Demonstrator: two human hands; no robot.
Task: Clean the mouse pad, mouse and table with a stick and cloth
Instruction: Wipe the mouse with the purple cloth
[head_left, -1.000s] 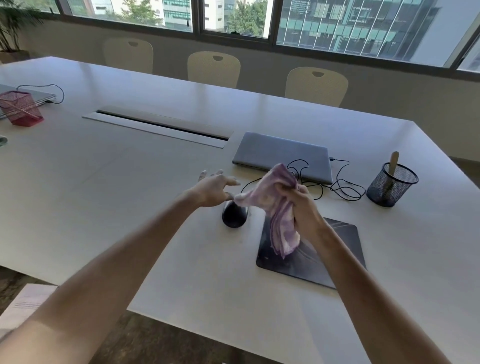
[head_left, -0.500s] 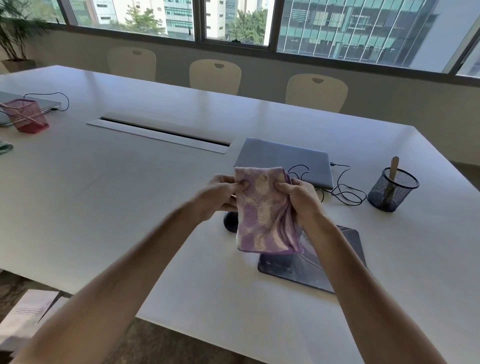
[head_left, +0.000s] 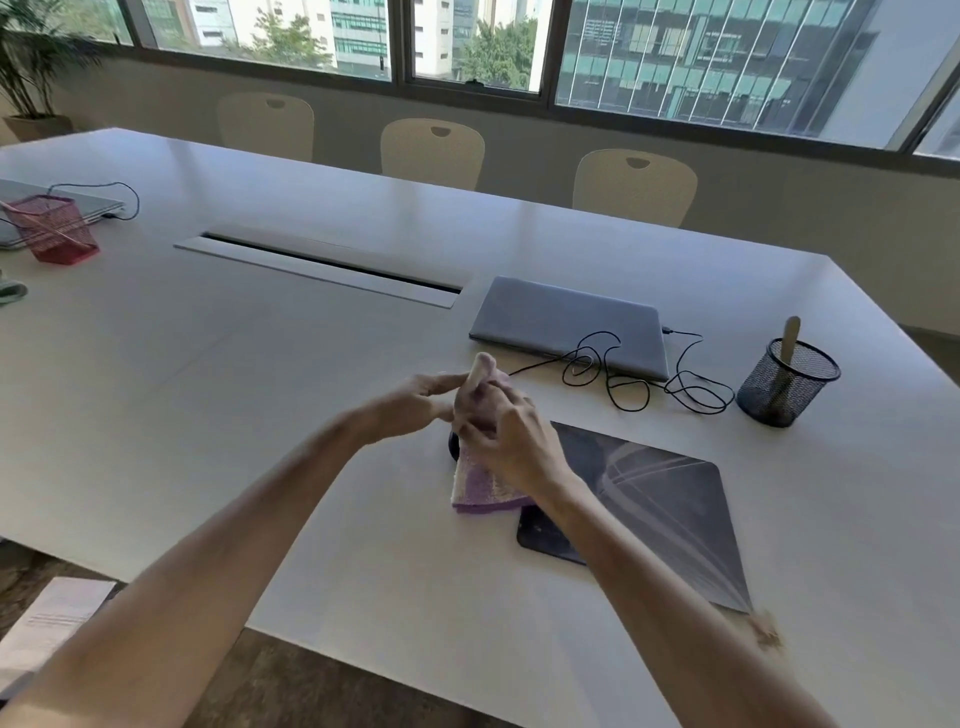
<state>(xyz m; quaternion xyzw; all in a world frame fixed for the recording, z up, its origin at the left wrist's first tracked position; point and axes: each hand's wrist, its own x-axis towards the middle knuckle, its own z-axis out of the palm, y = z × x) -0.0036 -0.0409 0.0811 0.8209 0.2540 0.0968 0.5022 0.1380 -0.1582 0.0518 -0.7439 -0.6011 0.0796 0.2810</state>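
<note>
1. Both hands meet above the near part of the table (head_left: 218, 395), working the purple cloth (head_left: 480, 486) between them.
2. Right hand (head_left: 511, 441) has its fingers curled round the bunched upper part of the cloth, gripping it; the cloth's lower end hangs down below the wrist.
3. Left hand (head_left: 410, 408) reaches in from the left with fingers mostly extended, its fingertips touching the cloth's top fold; whether it pinches the fold cannot be told.
4. A dark mouse (head_left: 454, 446) sits on the table just behind the cloth, mostly hidden by it.
5. Right of the hands lies the dark mouse pad (head_left: 670, 514), flat on the table, partly crossed by the right forearm.
6. Beyond the pad, a closed grey laptop (head_left: 566, 322) lies with a black cable (head_left: 649, 384) looped in front of it.
7. A black mesh cup (head_left: 784, 384) stands to the right of the cable, with a wooden stick (head_left: 790, 335) upright in it.
8. Far left, a pink mesh basket (head_left: 57, 228) stands beside another closed laptop.
</note>
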